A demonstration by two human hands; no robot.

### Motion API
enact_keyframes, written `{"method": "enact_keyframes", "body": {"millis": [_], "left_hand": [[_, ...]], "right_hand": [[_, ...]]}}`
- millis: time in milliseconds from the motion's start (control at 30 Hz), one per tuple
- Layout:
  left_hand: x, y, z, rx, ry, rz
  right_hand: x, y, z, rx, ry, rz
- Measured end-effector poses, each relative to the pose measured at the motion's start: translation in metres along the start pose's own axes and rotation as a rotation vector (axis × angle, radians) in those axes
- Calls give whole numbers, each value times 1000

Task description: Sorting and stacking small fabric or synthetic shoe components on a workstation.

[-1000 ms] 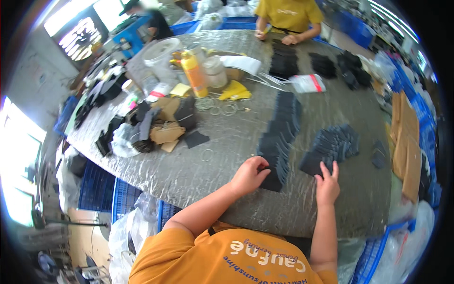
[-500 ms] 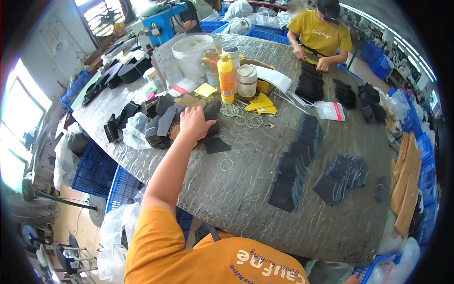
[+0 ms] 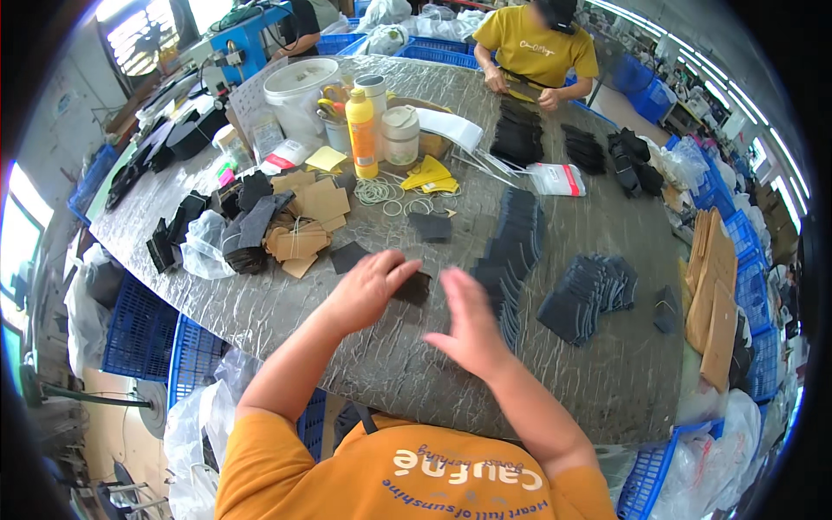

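Observation:
Over the near middle of the table, my left hand [image 3: 368,290] is closed on a small bundle of dark fabric pieces [image 3: 413,291]. My right hand [image 3: 472,328] hovers just to the right of it, empty, thumb and fingers apart, slightly blurred. Two loose dark pieces lie close by: one flat piece [image 3: 348,257] beside my left fingers and another piece [image 3: 429,227] farther off. A long overlapping row of dark pieces [image 3: 518,227] runs behind my right hand. Farther right is a second fanned group [image 3: 588,295] of dark pieces.
Tan pieces [image 3: 316,204] and dark bundles [image 3: 247,234] are heaped at left. Rubber bands [image 3: 379,191], a yellow bottle [image 3: 361,134], a lidded cup [image 3: 400,136] and a white bucket [image 3: 301,95] stand beyond. A co-worker [image 3: 537,52] handles dark strips across the table. Brown cardboard [image 3: 711,295] lines the right edge.
My left hand has come back from the heap at left to the near middle with a dark bundle, uncovering tan pieces. My right hand has come up over the table. The view has shifted.

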State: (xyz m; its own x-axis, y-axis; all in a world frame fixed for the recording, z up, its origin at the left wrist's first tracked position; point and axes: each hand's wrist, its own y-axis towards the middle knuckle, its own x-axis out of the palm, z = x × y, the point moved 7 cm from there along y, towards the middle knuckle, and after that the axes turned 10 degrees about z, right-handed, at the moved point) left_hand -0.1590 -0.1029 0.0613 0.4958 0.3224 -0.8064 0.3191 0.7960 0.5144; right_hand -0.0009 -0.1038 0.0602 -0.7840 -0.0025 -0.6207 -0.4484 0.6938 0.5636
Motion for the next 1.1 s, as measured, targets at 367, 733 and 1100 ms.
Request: {"method": "enact_keyframes", "body": {"millis": [367, 733, 1100], "left_hand": [[10, -80, -26, -814, -446, 470], [37, -92, -50, -1330, -1118, 432], [-41, -97, -107, -774, 287, 449]], "right_hand": [[73, 3, 13, 165, -113, -33], [61, -8, 22, 251, 43, -53], [80, 28, 67, 257, -53, 62]]}}
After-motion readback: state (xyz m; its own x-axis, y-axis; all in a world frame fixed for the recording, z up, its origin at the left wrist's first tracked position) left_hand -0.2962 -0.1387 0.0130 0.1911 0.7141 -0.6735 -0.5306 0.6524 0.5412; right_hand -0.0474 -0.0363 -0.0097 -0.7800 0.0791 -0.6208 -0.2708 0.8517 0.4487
